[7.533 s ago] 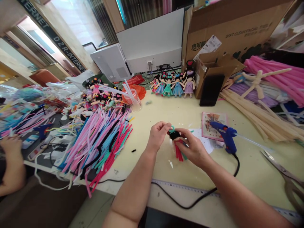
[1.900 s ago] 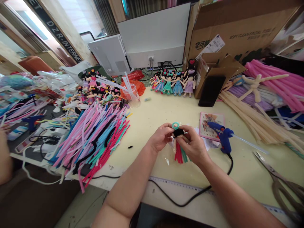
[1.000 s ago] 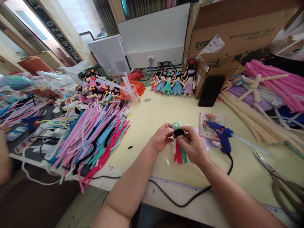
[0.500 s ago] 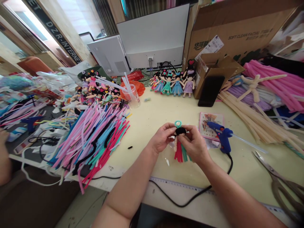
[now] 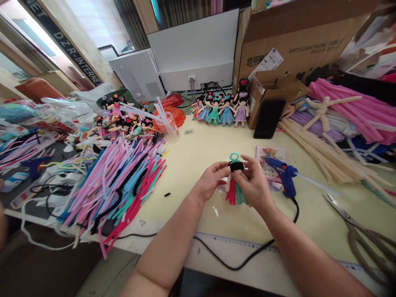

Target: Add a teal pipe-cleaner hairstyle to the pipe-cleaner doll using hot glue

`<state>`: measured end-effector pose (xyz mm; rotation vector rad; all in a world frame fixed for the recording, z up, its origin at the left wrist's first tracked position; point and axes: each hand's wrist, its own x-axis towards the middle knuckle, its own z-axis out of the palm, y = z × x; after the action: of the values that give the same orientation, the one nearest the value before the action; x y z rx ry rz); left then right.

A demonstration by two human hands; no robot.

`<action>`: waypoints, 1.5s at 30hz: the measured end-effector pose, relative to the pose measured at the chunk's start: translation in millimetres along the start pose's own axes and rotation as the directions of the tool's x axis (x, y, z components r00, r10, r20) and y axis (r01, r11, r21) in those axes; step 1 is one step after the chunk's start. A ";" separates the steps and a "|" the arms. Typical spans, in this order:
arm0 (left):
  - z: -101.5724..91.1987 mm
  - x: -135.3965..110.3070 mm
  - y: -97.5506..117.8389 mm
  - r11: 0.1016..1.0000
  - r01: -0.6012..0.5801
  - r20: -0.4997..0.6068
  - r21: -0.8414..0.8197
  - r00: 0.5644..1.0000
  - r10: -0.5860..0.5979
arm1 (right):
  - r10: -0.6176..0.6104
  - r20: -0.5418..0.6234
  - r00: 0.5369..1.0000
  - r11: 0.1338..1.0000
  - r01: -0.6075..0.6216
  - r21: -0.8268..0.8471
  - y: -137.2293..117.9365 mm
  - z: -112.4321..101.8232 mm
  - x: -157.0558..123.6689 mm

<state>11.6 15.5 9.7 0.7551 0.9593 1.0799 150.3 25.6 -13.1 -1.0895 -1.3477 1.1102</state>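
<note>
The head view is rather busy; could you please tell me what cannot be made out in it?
All in the head view:
Doll: body partly hidden by the right hand.
Scissors: one handle cut off by the right edge.
Card: partly covered by the glue gun; its picture is blurred.

Dark strip (image 5: 63, 41): "D Z R-INTERNET"; cardboard box (image 5: 297, 60): "SOFT CLEAN FACIAL".

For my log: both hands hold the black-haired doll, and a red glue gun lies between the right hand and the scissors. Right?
No: in the head view the glue gun is blue, not red; it does lie between the right hand and the scissors.
</note>
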 end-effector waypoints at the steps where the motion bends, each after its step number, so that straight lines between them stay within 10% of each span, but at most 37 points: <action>1: 1.7 -0.4 -1.0 0.999 0.000 -0.012 0.043 1.000 0.001 | -0.009 -0.011 1.000 1.000 0.009 -0.014 -0.1 0.1 0.3; 9: 1.0 3.5 -6.3 0.998 -0.036 -0.038 0.052 0.999 0.038 | -0.087 0.131 0.988 0.964 0.117 -0.238 -2.1 -7.6 3.4; 19: 2.4 0.6 -9.3 0.996 0.003 0.114 0.092 0.993 -0.014 | 0.168 0.484 0.859 0.974 -0.220 0.052 -18.9 -46.2 20.0; 28: 3.0 -3.5 -4.9 0.939 0.022 0.135 0.343 0.988 -0.073 | 0.133 0.540 0.831 0.966 -0.231 0.119 -19.6 -48.2 18.5; 45: 16.4 -1.9 -15.3 0.995 -0.020 -0.015 0.094 1.000 0.021 | 0.041 0.365 0.930 0.963 -0.133 0.233 -3.7 -35.3 21.9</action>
<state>31.9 8.1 3.4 0.8361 1.0233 1.0653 184.2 48.3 -4.4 -0.7880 -1.3941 1.5596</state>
